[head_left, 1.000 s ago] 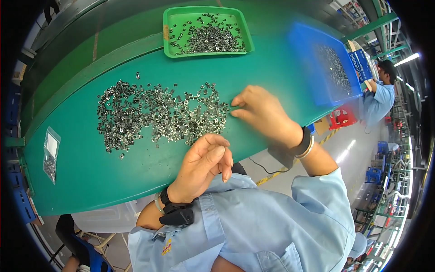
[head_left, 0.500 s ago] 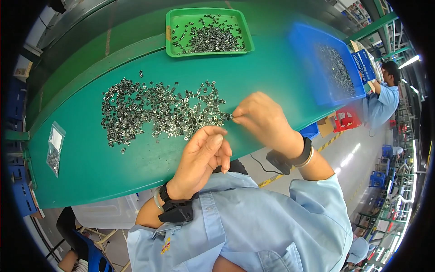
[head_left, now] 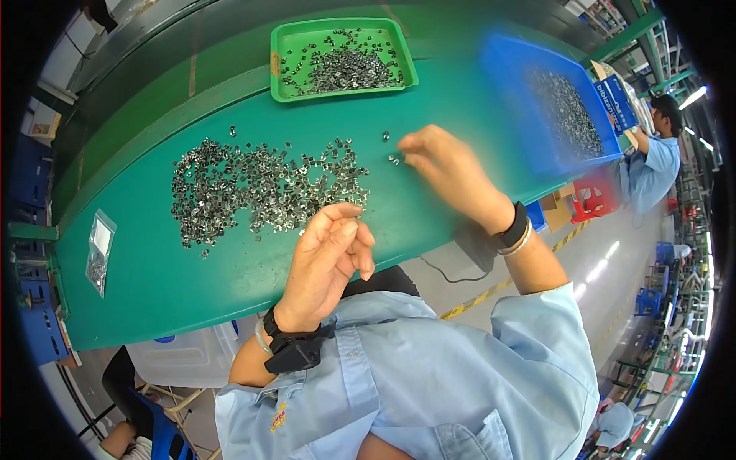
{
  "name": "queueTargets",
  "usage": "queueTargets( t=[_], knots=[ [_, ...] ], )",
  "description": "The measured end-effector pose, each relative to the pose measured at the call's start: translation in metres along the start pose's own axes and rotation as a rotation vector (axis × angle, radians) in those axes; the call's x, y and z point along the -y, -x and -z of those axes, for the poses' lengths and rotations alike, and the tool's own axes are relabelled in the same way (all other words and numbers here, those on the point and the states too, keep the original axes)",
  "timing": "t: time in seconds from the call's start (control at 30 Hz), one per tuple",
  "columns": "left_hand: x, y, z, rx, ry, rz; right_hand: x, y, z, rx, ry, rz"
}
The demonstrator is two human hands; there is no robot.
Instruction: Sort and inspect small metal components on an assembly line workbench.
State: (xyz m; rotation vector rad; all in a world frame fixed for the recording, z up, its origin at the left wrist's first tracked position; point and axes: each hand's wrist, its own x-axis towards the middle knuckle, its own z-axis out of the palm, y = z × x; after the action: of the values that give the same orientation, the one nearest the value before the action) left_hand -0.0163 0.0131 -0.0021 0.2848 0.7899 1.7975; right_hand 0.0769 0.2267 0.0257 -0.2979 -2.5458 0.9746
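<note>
Small metal pieces (head_left: pixel 201 192), black and silver, lie in a wide loose pile on the green table (head_left: pixel 146 284). My left hand (head_left: pixel 326 257) is at the pile's near right edge, fingers curled in and thumb against them; whether anything is inside is hidden. Right of the pile, my right hand (head_left: pixel 448 169) is over the table, slightly blurred, with thumb and forefinger apart. Close to its fingertips, a few pieces (head_left: pixel 395 159) lie apart from the pile, one single piece (head_left: pixel 386 136) a little farther off.
A green tray (head_left: pixel 276 80) holding more pieces stands at the back. At the right is a blue bin (head_left: pixel 510 100) with many small pieces. A clear plastic bag (head_left: pixel 100 249) lies at the left. Beyond the bin, a person (head_left: pixel 652 165) stands near a red stool (head_left: pixel 594 198).
My right hand has moved away from the pile, up and slightly right, and its fingertips have parted. Pieces now lie beside it. My left hand has shifted slightly left and stays curled.
</note>
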Motion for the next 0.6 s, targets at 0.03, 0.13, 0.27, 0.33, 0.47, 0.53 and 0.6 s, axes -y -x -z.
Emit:
queueTargets(
  t=[0.03, 0.13, 0.27, 0.33, 0.47, 0.53, 0.6],
  knots=[
    [0.0, 0.0, 0.0, -0.011, -0.001, -0.008, 0.0, 0.0, 0.002, -0.024, -0.064, -0.087],
    [0.0, -0.001, 0.003, 0.035, 0.02, 0.001, -0.006, 0.001, 0.006, -0.047, -0.069, -0.176],
    [0.0, 0.0, 0.007, 0.069, 0.042, 0.009, -0.013, 0.005, 0.008, -0.03, 0.062, -0.202],
    [0.001, 0.0, 0.008, 0.076, 0.049, 0.012, -0.013, 0.005, 0.008, -0.012, 0.086, -0.24],
    [0.001, 0.0, 0.009, 0.099, 0.068, 0.014, -0.011, -0.001, 0.009, -0.003, 0.14, -0.287],
    [0.002, 0.0, 0.009, 0.093, 0.055, 0.013, -0.012, -0.004, 0.006, 0.012, 0.163, -0.277],
    [0.002, 0.001, 0.009, 0.092, 0.049, 0.013, -0.015, -0.004, 0.002, 0.044, 0.205, -0.256]
  ],
)
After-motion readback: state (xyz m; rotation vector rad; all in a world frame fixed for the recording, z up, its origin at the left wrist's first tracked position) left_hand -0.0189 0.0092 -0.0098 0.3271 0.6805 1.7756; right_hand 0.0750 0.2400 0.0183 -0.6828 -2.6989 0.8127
